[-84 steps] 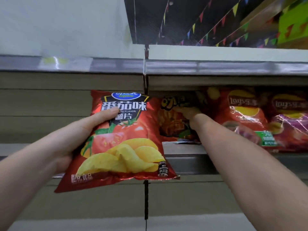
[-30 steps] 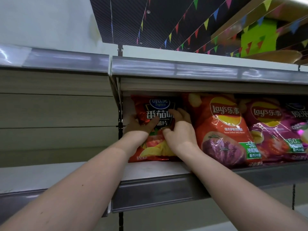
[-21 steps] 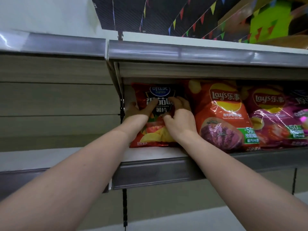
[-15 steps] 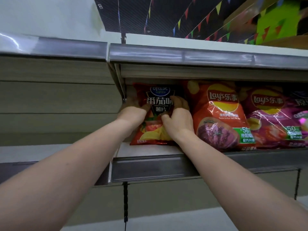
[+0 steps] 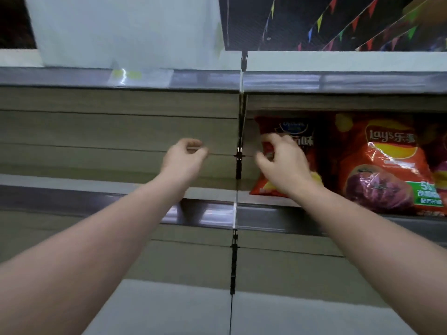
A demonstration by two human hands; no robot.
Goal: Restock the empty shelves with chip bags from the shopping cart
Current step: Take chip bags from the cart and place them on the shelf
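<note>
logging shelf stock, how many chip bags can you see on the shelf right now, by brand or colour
Red tomato-flavour bag, at the left end of the stocked shelf, partly behind the right hand: 1
Orange Lay's bag: 1
Bag cut off at the right edge, brand unreadable: 1
Total: 3 bags in view. The left hand holds none.

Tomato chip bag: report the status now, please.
Left hand and right hand hold nothing. Tomato chip bag stands on shelf, beside Lay's bag. Nothing in the way.
</note>
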